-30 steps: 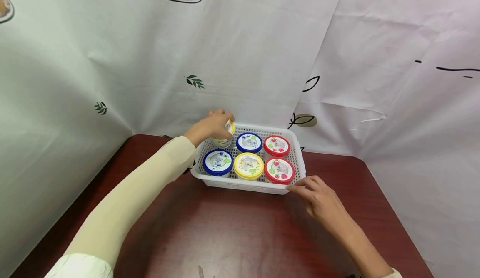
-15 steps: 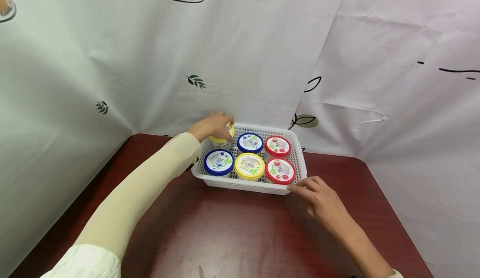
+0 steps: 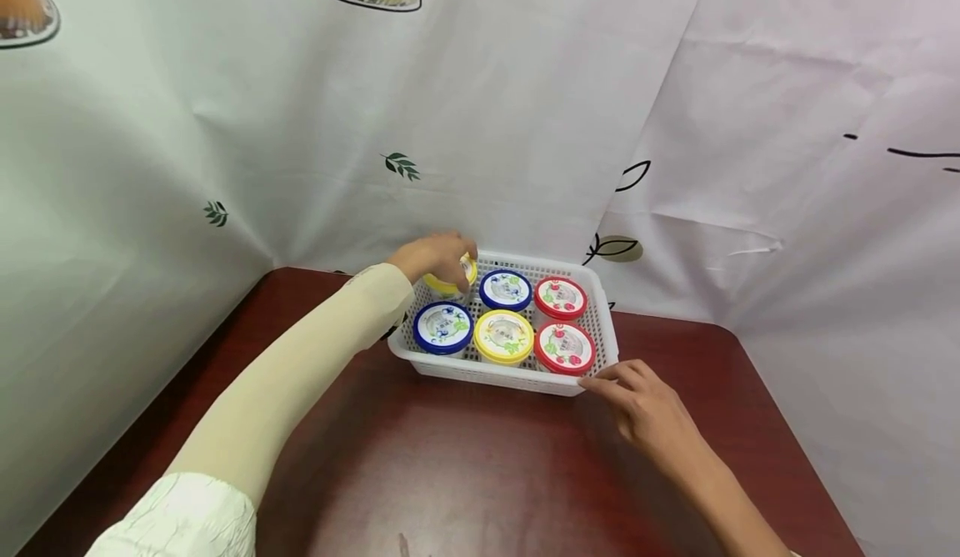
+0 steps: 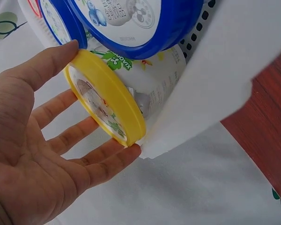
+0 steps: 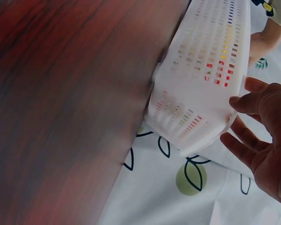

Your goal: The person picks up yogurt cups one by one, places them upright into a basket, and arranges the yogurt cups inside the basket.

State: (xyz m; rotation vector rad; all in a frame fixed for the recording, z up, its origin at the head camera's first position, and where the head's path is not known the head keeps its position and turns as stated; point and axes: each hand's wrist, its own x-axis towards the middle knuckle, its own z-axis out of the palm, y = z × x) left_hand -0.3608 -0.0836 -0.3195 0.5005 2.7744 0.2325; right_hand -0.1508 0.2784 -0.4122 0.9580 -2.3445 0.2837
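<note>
In the head view a white plastic basket [image 3: 487,376] holds several tubs with coloured lids. At its back left corner my left hand [image 3: 433,258] grips a yellow-lidded tub [image 4: 110,96] from above. The left wrist view shows the thumb on one edge of the lid and fingertips along the opposite edge. This tub is inside the basket wall, beside a blue-lidded tub [image 4: 126,23]; its base is hidden. At the front right corner my right hand [image 3: 648,407] pinches the basket rim, thumb outside and fingers behind it.
In the basket are also another blue-lidded tub [image 3: 506,289], a yellow-lidded one [image 3: 503,337] and two red-lidded ones [image 3: 566,347]. The basket stands on a dark red table [image 3: 450,465]. A white printed cloth [image 3: 525,123] hangs close behind.
My left hand has lowered the yellow-lidded tub a little further into the basket's back left corner. My right hand keeps its hold on the rim. The head view has shifted slightly.
</note>
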